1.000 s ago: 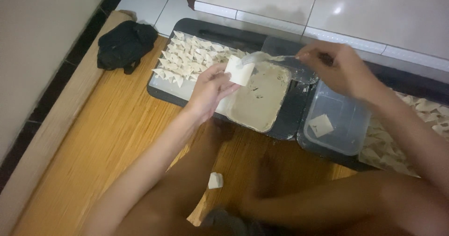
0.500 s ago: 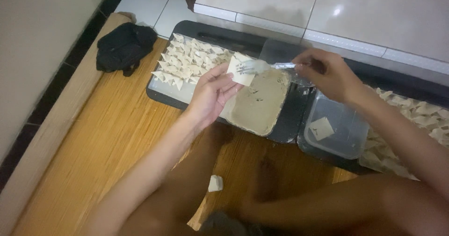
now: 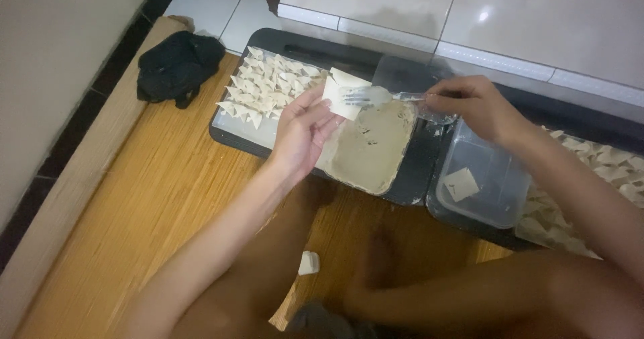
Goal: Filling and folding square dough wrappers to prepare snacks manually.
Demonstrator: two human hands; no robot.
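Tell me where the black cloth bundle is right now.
In the head view the black cloth bundle lies at upper left on the wooden mat, just left of the dark tray of folded dumplings.

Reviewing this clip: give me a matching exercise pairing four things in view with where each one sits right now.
Things:
1. square wrapper
2. fork
3. black cloth
4. folded dumplings

Places:
A. in rows on the dark tray
B. on the wooden floor, beside the wall
C. in the right hand
D. in the left hand

Pairs: 1-D, 2-C, 3-B, 4-A
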